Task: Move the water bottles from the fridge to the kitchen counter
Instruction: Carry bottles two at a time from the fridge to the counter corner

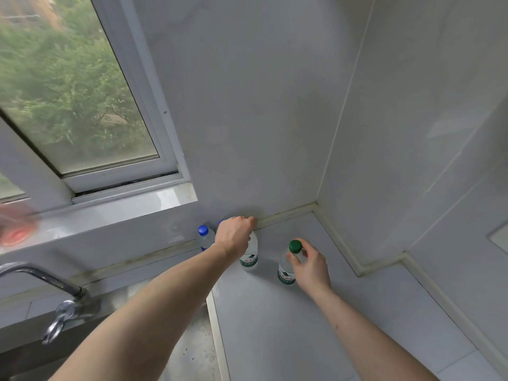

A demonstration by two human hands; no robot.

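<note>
Two clear water bottles with green labels stand upright on the grey kitchen counter near the back wall. My left hand is closed over the top of the left bottle, hiding its cap. My right hand grips the neck of the right bottle, just under its green cap. A blue-capped bottle stands against the wall to the left; a second blue cap peeks out behind my left hand.
A steel sink lies left of the counter, with a chrome faucet at its back. A window sill above holds a blurred red object. Tiled walls meet in a corner at the counter's far right.
</note>
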